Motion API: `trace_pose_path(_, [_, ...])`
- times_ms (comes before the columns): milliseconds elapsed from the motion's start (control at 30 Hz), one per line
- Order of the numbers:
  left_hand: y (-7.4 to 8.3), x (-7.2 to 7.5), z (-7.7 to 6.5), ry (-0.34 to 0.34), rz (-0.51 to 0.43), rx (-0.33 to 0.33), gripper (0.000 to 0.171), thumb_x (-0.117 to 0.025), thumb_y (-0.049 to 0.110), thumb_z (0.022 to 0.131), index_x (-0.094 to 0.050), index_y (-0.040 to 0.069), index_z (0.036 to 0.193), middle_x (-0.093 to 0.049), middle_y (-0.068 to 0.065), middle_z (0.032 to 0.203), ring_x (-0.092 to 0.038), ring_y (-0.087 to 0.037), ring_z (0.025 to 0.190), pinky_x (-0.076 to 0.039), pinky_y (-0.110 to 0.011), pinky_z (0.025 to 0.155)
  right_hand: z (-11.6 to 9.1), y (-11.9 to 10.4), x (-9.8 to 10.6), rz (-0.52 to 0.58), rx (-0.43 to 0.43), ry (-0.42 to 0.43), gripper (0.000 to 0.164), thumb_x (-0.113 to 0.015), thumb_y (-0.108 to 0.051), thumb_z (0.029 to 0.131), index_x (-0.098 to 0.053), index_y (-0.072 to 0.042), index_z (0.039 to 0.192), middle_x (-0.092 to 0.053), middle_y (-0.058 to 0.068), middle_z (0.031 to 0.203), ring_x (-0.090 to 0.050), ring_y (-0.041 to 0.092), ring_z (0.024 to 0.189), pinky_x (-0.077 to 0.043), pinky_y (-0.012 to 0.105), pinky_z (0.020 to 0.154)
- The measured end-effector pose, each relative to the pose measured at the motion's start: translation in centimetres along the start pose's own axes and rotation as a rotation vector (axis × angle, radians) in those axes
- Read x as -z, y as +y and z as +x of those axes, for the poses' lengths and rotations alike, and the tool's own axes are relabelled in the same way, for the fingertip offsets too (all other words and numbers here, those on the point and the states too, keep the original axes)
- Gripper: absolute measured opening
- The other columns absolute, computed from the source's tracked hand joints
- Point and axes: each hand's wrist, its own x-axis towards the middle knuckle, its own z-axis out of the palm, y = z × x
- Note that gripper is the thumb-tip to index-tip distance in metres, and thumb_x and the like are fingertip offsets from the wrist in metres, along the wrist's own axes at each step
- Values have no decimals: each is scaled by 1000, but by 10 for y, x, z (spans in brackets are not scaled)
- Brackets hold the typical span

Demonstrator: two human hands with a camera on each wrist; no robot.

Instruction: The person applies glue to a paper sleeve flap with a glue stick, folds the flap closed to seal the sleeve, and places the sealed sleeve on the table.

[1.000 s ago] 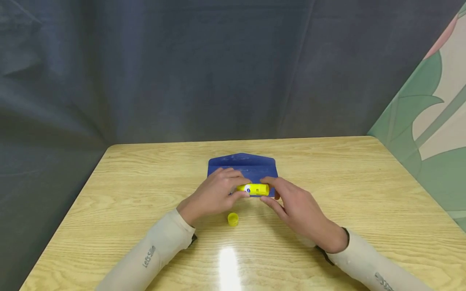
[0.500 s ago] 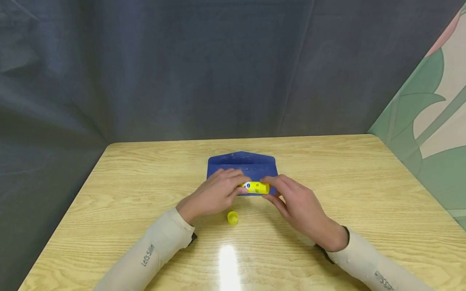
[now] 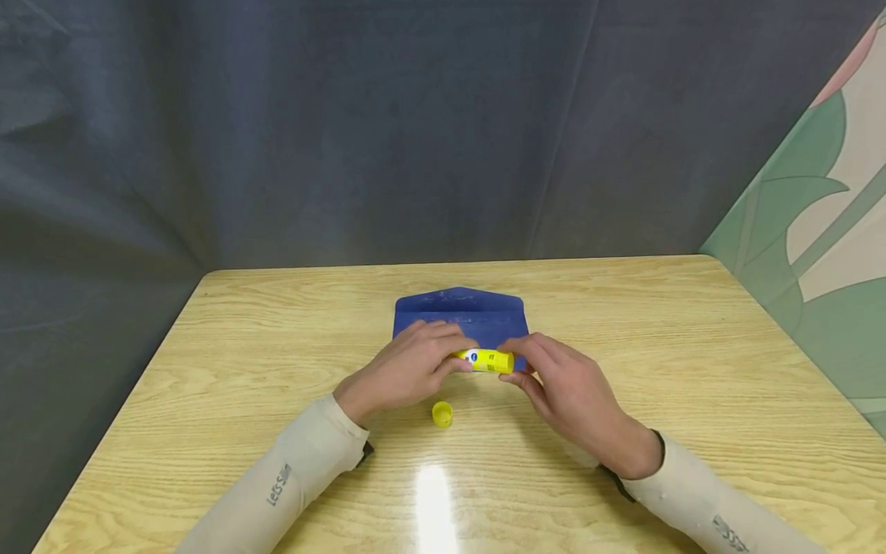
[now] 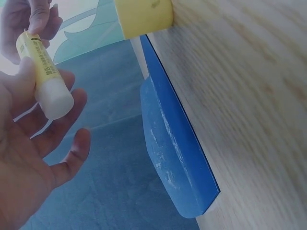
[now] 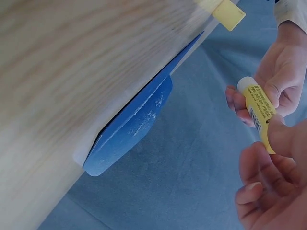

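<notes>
A yellow glue stick (image 3: pixel 491 361) lies roughly level between my two hands, above the near edge of a blue envelope (image 3: pixel 487 331). My left hand (image 3: pixel 411 365) grips it toward its uncapped white end, with the thumb on one side and fingers on the other. At the yellow base, my right hand (image 3: pixel 567 388) pinches with thumb and forefinger, as the right wrist view shows. The envelope's flap (image 4: pixel 165 148) stands unfolded, with whitish glue smears along it. Closer to me, the yellow cap (image 3: pixel 442 415) sits on the table, its hollow side up. My left hand hides part of the envelope.
The light wooden table (image 3: pixel 277 323) extends to both sides of the envelope. A dark curtain (image 3: pixel 415 138) hangs behind it, and a leaf-patterned panel (image 3: pixel 831 231) stands at the right.
The glue stick has turned a little about its length, shifting its printed label. My right fingers have drawn in on its base; my left hand has hardly moved.
</notes>
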Motion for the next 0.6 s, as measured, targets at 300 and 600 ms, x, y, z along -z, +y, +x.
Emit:
trace_pose_path(300, [0, -1, 0, 39, 5, -35, 24, -63, 30, 97, -72, 17, 116, -70, 6, 105, -60, -10, 91, -48, -35, 86, 0, -2, 1, -23, 0, 6, 34, -72, -29, 90, -64, -9, 115, -70, 1, 100, -60, 11, 73, -53, 30, 66])
trace_pose_path(600, [0, -1, -1, 33, 23, -32, 27, -64, 31, 97, -72, 18, 119, -70, 5, 108, -62, -12, 96, -49, -37, 89, -1, -1, -2, -41, 18, 40, 41, -54, -45, 100, -65, -7, 108, -68, 2, 90, -59, 11, 70, -53, 29, 63])
